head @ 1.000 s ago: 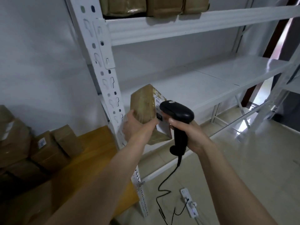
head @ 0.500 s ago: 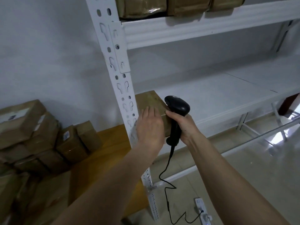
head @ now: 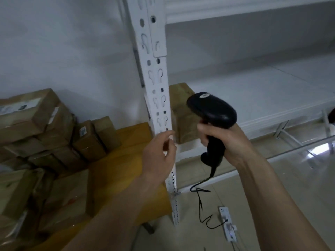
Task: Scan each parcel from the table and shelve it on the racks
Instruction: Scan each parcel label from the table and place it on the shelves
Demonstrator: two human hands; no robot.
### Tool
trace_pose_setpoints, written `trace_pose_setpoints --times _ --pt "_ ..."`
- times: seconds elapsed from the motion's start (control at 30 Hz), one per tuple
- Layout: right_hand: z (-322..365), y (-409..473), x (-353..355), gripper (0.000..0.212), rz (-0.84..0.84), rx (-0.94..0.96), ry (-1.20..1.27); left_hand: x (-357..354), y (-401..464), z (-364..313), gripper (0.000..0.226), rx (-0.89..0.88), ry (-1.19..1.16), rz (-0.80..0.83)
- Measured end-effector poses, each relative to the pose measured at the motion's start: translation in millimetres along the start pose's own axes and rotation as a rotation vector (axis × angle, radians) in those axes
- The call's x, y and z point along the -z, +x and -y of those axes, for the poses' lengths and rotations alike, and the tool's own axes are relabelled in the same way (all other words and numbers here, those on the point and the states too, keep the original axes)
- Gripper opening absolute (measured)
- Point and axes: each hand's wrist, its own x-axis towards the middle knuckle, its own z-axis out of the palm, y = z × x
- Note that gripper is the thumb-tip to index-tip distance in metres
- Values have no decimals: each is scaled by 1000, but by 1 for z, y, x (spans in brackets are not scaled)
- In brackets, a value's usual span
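Right hand [head: 230, 140] grips the scanner [head: 212, 113]; left hand [head: 159, 154], mid-frame, looks loosely curled and empty; parcel [head: 183, 113] sits on the shelf [head: 253, 91].

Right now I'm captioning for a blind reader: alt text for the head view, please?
A right hand grips a black scanner beside a parcel on a white rack shelf; the empty left hand hovers near the rack post.

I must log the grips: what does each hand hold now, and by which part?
The right hand grips the scanner by its handle. The left hand holds nothing; the parcel sits on the shelf.
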Motion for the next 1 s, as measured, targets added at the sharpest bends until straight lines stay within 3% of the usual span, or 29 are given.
trace_pose_setpoints --times 0.1,0.23,0.37,0.47,0.67,0.87,1.0 --pt "-15 -2 -33 18 288 -110 -98 19 -15 36 24 120 101 47" --pt "-50 9 -95 11 475 -222 -154 57 -33 87 32 282 275 102" --pt "-92 26 -161 10 459 -338 -192 113 -57 136 20 420 347 135" --pt "-124 38 -208 12 439 -445 -198 160 -78 170 25 503 386 141" --pt "-178 65 -304 9 347 -578 -194 250 -100 230 30 675 344 7" --pt "-224 84 -393 15 265 -623 -126 331 -115 281 57 621 566 -181" --pt "-245 87 -430 21 212 -674 -95 368 -119 314 102 818 754 -116"
